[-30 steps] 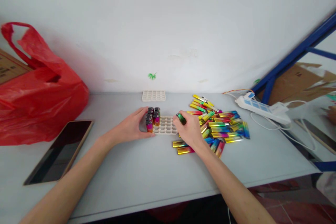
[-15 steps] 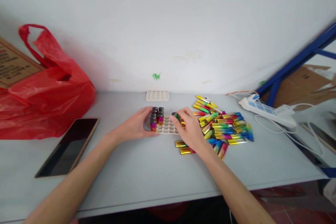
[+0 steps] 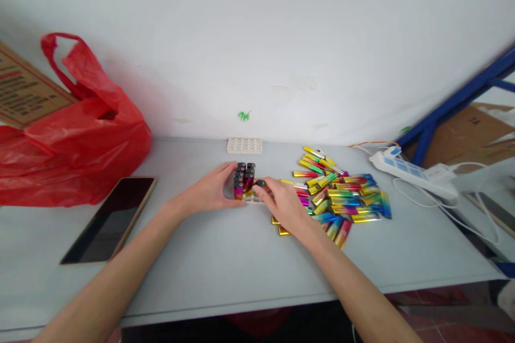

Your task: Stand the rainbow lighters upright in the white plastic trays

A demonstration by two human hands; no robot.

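Note:
A white tray [image 3: 254, 200] with round holes lies on the table, and several lighters [image 3: 238, 185] with black tops and purple-orange bodies stand upright in its left part. My left hand [image 3: 211, 190] is closed around the tray's left end, thumb at the front corner and fingers behind, beside the standing lighters. My right hand [image 3: 284, 201] pinches a lighter [image 3: 260, 184] by its black-topped end, tilted over the tray next to the second row. Its lower body is partly hidden by the fingers. Right of this hand spreads a pile of shiny multicoloured lighters [image 3: 341, 193].
A second white holed tray [image 3: 244, 146] lies near the wall. To the left are a tablet [image 3: 110, 220], a red plastic bag [image 3: 88, 144] and a cardboard box [image 3: 28, 88]. A white power strip [image 3: 414, 174] with cables and a blue metal frame [image 3: 450, 107] stand right.
My right hand has moved left with the lighter, from the tray's right side to the standing row, and the lighter now tilts. My left hand keeps its place; the view has shifted slightly.

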